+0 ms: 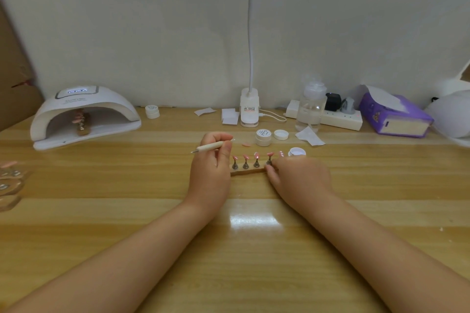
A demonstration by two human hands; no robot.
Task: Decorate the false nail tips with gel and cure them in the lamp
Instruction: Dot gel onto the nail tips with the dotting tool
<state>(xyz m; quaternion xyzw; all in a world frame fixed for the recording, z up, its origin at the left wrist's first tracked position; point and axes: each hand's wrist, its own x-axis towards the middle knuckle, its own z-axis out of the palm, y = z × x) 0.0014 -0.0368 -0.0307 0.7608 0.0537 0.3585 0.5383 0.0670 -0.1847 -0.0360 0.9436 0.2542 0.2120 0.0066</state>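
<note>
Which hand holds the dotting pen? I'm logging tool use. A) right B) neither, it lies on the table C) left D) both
C: the left hand pinches the pen above the table, while the right hand touches the wooden nail stand.

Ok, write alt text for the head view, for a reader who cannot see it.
A person's left hand grips a dotting pen while the right hand holds a wooden stand of pink nail tips on a wooden table. A curing lamp with another stand inside sits far left, open gel pots behind.
</note>
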